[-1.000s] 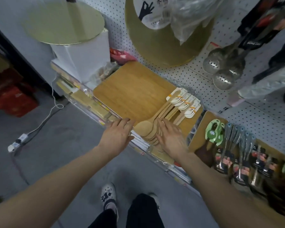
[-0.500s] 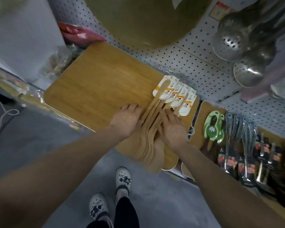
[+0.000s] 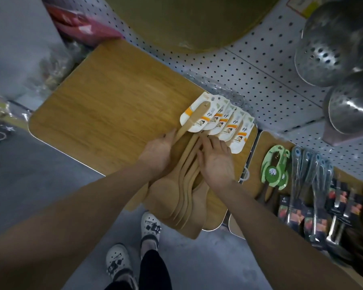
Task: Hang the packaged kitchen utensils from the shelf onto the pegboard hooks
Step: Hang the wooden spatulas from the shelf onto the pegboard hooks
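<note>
Wooden spatulas (image 3: 189, 181), fanned in a stack, lie on a bamboo cutting board (image 3: 105, 114) on the shelf below the white pegboard (image 3: 245, 68); each handle carries a white card header (image 3: 216, 120) with an orange band, a cartoon figure and a Chinese character too blurred to read; the left hand (image 3: 157, 153) curls its fingers round the handles from the left; the right hand (image 3: 217, 159) lies on them with fingers nearly straight, pressing; green-carded utensils (image 3: 276, 166) lie to the right, their round logo illegible; steel skimmers (image 3: 331, 57) hang above.
</note>
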### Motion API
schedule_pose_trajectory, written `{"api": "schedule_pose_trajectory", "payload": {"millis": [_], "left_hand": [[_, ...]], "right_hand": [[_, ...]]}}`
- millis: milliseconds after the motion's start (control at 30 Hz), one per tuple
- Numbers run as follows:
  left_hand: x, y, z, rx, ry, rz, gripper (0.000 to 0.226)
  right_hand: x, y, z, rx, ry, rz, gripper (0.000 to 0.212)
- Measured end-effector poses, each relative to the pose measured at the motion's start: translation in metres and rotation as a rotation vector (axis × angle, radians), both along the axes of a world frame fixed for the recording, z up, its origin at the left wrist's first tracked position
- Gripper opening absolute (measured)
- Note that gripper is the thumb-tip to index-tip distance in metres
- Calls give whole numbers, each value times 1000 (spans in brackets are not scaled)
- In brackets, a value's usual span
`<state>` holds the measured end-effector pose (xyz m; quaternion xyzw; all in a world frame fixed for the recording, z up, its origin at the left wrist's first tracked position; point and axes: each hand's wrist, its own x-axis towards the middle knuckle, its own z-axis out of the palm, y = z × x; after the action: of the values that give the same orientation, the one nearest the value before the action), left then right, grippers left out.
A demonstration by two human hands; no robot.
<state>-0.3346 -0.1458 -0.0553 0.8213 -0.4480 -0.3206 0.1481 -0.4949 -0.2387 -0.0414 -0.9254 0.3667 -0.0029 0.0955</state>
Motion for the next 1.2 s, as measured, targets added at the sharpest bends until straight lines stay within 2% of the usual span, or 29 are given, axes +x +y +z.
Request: {"api": "schedule_pose_trajectory", "payload": {"millis": [200, 333, 500, 567, 700, 833, 933, 1033, 1133, 1200], "left_hand": [[28, 54, 7, -29, 27, 169, 69], [36, 87, 9, -72, 22, 276, 71], [42, 117, 11, -109, 66, 359, 70], [44, 126, 14, -126, 79, 376, 69], [45, 144, 31, -177, 126, 374, 70], [38, 163, 58, -234, 153, 360, 70], [29, 179, 82, -262, 152, 348, 72], [15, 193, 111, -317, 157, 331, 72], [-4, 206, 140, -366, 141, 263, 69], [-21, 210, 158, -398, 178, 198, 66]], "right_hand": [[51, -3, -7, -41, 135, -70, 47], [81, 3, -17, -53, 377, -165, 53], [100, 7, -13, -72, 568, -175, 36], [100, 11, -10, 16, 457, -242, 34], [95, 34, 4, 387, -32, -404, 56], [80, 73, 40, 467, -310, -335, 63], [63, 101, 75, 549, -457, -304, 63], [36, 124, 113, 558, -584, -287, 47], [-4, 146, 147, 528, -624, -306, 30], [-36, 159, 167, 477, -621, -328, 28]]}}
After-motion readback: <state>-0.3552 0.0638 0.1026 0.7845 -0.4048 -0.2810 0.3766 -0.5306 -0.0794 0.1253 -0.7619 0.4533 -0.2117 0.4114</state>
